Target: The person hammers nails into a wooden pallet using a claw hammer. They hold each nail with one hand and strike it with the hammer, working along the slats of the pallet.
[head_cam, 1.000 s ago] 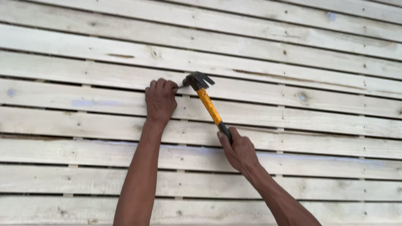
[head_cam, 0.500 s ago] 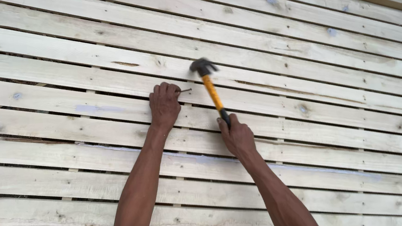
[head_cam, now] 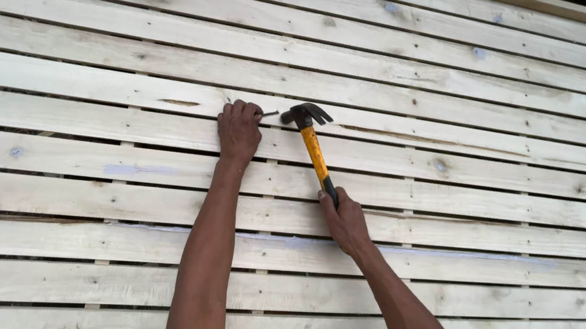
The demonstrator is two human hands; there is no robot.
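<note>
A wide panel of pale wooden slats (head_cam: 450,141) fills nearly the whole head view, the boards running side by side with narrow dark gaps between them and small nail heads dotted along their length. Some boards carry knots and faint bluish stains. Dark ground shows at the top right corner, beyond the raised edge board, and a strip of dirt and scrap shows at the top left.

The left hand (head_cam: 237,130) lies knuckles up on one of the middle slats, its fingers curled and pressed together. Its fingertips pinch a thin nail (head_cam: 269,113) that sticks out sideways from them toward the right, just above the board. The forearm stretches down to the bottom edge of the view.

The right hand (head_cam: 346,220) is closed in a fist around the dark lower end of a hammer (head_cam: 313,144). The hammer has a yellow handle and a black claw head; the head sits just beside the tip of the nail, close to the left fingertips, and whether it touches the nail cannot be told. The handle slants down and slightly right across two slats to the right hand, which is well below the left.
</note>
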